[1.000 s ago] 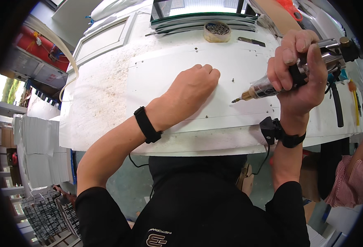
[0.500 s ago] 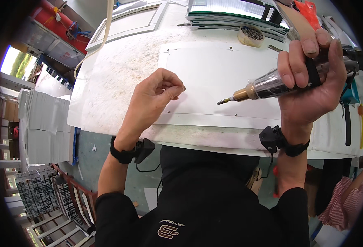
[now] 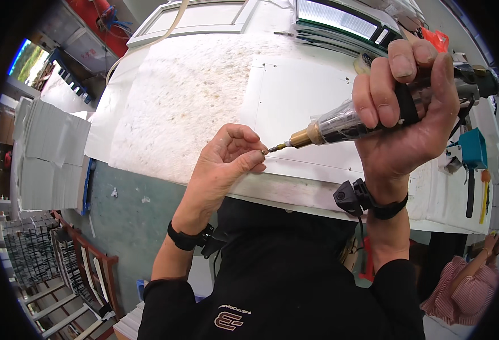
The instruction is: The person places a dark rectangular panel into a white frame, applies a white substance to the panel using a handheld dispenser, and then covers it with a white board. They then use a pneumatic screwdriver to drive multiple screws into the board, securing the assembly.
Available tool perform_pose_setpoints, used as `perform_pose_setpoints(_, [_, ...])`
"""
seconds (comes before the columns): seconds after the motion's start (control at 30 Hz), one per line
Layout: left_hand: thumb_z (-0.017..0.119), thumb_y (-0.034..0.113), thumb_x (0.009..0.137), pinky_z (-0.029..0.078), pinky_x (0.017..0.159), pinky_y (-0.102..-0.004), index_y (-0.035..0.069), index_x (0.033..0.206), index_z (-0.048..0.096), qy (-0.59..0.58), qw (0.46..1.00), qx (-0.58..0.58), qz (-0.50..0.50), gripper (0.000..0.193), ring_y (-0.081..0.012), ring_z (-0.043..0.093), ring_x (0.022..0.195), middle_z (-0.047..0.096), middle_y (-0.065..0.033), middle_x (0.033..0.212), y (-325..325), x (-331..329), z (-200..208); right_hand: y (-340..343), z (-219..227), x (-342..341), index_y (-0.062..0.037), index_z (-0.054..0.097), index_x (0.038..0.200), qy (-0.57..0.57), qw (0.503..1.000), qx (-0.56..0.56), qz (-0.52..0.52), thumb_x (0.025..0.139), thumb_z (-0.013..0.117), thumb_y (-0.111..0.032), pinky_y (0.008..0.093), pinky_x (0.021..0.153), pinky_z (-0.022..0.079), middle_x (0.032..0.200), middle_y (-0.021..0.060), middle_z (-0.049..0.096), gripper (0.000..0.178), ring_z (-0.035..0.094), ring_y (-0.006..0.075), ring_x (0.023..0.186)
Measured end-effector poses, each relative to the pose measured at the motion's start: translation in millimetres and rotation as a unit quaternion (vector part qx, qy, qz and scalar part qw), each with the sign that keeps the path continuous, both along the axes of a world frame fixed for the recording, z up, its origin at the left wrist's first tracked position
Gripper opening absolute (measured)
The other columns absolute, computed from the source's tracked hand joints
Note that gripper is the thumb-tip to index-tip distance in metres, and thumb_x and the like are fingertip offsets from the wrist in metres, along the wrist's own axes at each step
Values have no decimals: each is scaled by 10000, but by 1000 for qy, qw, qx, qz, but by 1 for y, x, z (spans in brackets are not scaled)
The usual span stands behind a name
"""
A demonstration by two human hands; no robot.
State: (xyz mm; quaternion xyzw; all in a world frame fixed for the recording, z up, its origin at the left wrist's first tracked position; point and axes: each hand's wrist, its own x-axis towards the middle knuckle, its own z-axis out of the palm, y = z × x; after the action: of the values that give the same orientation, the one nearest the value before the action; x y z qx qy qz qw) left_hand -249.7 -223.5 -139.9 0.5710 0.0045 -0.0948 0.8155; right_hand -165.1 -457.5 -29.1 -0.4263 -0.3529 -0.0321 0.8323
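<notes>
My right hand is wrapped round a power screwdriver, tilted with its brass nose and bit pointing left. At the bit's tip, my left hand pinches a tiny screw between thumb and index finger; bit and screw appear to touch. Both hands are over the near left part of a white panel with small screws or holes along its edges. A round tub is mostly hidden behind my right hand.
A white frame lies at the far left of the padded table, and dark-edged panes are stacked at the back. To the right are a teal tool and a black-handled tool. Another person's striped sleeve shows lower right.
My right hand has brought the screwdriver left and slightly down. Its bit now meets the fingertips of my left hand, which has moved down and right. The view has shifted.
</notes>
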Motion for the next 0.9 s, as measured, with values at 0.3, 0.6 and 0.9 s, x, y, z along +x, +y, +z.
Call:
perform_pose_setpoints(0.3, [708, 118, 979, 604, 879, -291, 39, 1154, 579, 8, 1000, -1, -4, 232, -129, 662, 998, 649, -68, 1062, 3, -2, 1, 22, -7, 1, -53, 543, 1078, -37, 997, 53, 32, 1112, 408, -327, 276, 458, 437, 913, 61, 553, 307, 421, 97, 514])
perform_pose_setpoints(0.6, [697, 123, 988, 602, 876, -289, 38, 1148, 583, 2, 1000, -19, -1, 214, -130, 664, 994, 652, -68, 1055, 5, -1, -3, 25, -9, 2, -42, 544, 1088, -54, 997, 40, 28, 1112, 401, -330, 278, 450, 436, 914, 71, 558, 322, 420, 94, 511])
perform_pose_setpoints(0.9, [702, 92, 982, 597, 834, -271, 44, 1146, 579, 2, 1000, -25, 5, 210, -136, 680, 921, 665, -71, 1025, 4, -2, -4, 27, -7, 11, -48, 537, 1107, -83, 993, 16, 81, 1117, 377, -335, 276, 478, 453, 944, 72, 553, 329, 433, 92, 529])
